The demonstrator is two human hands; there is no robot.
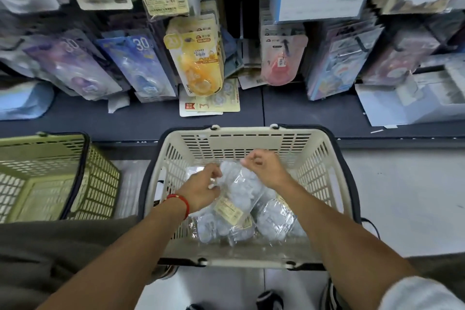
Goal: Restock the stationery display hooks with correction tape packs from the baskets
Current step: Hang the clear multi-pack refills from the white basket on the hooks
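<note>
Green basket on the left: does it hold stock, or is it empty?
Empty, as far as shown: only bare mesh shows inside the green basket; its left part is cut off. The packs lie in the beige basket.

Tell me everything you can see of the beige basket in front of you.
The beige basket is slatted plastic with a dark rim and dark handles folded down. It stands upright on the pale floor against the dark shelf base, right of a green basket. Inside lie clear bags of pale packs; the left hand and right hand both pinch one.
</note>
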